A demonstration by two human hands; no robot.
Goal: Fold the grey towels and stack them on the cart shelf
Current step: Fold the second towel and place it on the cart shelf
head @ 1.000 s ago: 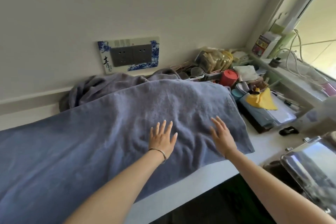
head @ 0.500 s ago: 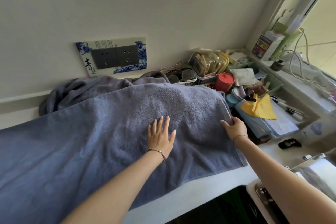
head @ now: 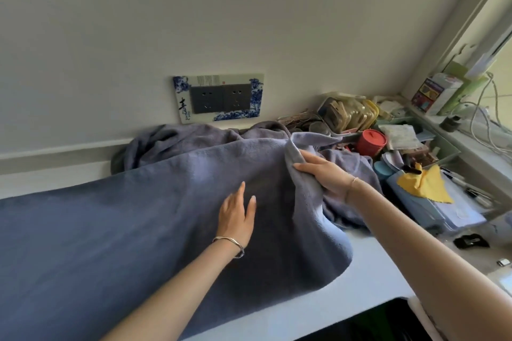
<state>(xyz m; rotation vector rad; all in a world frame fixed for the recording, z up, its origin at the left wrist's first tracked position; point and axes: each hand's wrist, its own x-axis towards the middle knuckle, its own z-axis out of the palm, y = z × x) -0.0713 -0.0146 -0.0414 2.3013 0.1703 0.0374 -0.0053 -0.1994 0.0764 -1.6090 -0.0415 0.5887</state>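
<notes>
While the large grey-blue terry towel point(head: 110, 230) lies spread along the pale, smooth countertop point(head: 368, 271), its long axis runs from the far left of the view to the right, where its end is raised off the surface. Behind it, against the wall, a second grey towel point(head: 171, 144) sits in a crumpled heap. The left hand point(head: 237, 220) rests flat on the spread towel, fingers straight, holding nothing. Just to its right, the right hand point(head: 324, 174) clasps the towel's right end, fingers curled round a bunched fold of soft pile, and the cloth drapes in a loose curve below it. The bulk of the towel lies left of that grasp, so the fold looks set to travel leftward along the long axis, over the flat left hand, which is nearer the likely crease. Further right, a round red plastic tub point(head: 371, 142) and a limp yellow cloth point(head: 424, 183) sit among clutter near the lifted end.
</notes>
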